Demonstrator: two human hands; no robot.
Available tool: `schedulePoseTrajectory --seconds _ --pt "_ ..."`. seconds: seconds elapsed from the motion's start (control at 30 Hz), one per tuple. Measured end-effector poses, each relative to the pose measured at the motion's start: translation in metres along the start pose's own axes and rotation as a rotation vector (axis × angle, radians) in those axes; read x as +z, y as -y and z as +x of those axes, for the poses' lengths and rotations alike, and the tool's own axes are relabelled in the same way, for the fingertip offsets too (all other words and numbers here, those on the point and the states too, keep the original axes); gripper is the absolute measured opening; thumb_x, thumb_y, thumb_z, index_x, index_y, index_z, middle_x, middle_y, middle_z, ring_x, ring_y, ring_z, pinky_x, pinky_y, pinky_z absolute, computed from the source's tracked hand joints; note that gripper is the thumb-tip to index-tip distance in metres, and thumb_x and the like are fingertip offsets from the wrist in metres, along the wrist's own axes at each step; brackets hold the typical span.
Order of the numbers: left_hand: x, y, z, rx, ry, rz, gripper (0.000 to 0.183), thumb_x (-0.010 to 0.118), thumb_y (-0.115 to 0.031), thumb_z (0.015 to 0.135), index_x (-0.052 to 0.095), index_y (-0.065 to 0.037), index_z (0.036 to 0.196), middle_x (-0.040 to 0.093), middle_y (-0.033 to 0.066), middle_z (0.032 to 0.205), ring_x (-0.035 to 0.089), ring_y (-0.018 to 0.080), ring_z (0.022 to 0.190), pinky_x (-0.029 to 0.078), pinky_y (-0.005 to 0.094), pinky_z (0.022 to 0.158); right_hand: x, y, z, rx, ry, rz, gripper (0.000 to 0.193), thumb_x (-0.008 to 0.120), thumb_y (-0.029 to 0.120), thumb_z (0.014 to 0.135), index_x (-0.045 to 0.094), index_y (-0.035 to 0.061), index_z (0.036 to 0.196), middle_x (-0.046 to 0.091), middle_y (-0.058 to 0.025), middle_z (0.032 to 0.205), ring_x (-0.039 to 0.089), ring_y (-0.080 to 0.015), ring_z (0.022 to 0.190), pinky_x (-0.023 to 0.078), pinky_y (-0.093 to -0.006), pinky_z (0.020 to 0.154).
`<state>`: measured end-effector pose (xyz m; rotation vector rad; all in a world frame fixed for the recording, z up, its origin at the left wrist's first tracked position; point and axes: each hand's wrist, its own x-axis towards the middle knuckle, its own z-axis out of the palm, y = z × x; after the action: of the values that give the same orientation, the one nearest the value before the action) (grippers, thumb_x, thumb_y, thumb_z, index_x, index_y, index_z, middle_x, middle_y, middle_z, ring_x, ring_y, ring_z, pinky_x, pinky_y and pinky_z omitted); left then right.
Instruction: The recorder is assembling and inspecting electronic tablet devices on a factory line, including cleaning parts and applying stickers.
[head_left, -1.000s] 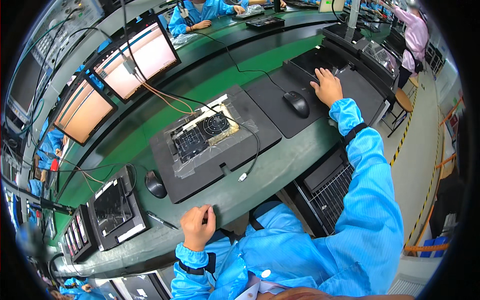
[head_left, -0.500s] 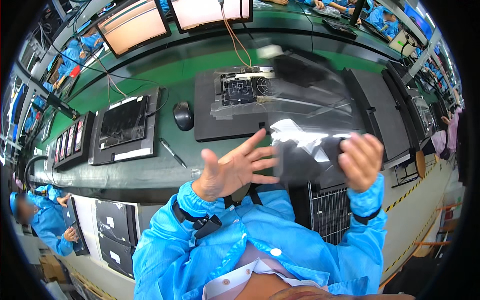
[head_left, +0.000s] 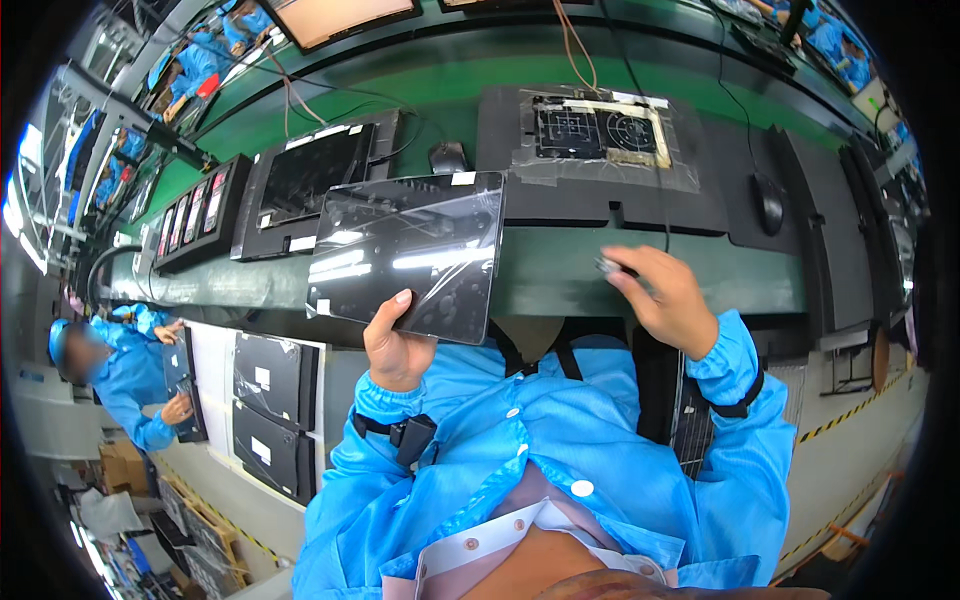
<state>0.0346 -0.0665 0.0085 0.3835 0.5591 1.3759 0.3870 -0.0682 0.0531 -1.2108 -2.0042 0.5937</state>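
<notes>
Two hands of yours are occupied above the near edge of the bench (head_left: 560,280). Your left hand (head_left: 398,350) has its grip closed on a glossy dark panel (head_left: 405,250), thumb pressed on the face near the lower edge, fingers underneath. That panel is held tilted at the bench's front, with a mouse (head_left: 447,158) just past its upper edge. Your right hand (head_left: 665,295) keeps a narrow grip, thumb and forefinger pinching a small plug (head_left: 606,266), apart from the panel; a dark cable (head_left: 632,75) runs down toward that hand. Beyond lies a black board (head_left: 550,205) bearing a taped, patterned plate (head_left: 567,130).
</notes>
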Motion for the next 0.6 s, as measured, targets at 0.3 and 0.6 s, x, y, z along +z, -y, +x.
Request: schedulePoseTrajectory --seconds 0.3,0.6 --pt "0.010 0.012 0.002 -0.017 0.044 0.012 0.038 0.060 -0.011 0.092 0.061 0.005 0.126 0.069 0.0219 0.120 0.069 0.0343 0.112 0.054 0.0462 0.101 0.058 0.044 0.038 -0.036 -0.170 0.233 0.019 0.073 0.013 0.092 0.070 0.0031 0.107 0.072 -0.0132 0.089 0.070 -0.0296 0.077 0.054 -0.0380 0.065" --pt "-0.004 0.016 0.011 -0.082 0.065 0.206 0.039 0.058 -0.016 0.094 0.063 0.009 0.123 0.069 0.0244 0.123 0.069 0.0350 0.112 0.053 0.0447 0.101 0.035 0.036 0.040 -0.144 -0.039 0.099 0.014 0.072 0.014 0.092 0.066 0.0041 0.100 0.069 -0.0116 0.084 0.067 -0.0318 0.075 0.051 -0.0417 0.065"
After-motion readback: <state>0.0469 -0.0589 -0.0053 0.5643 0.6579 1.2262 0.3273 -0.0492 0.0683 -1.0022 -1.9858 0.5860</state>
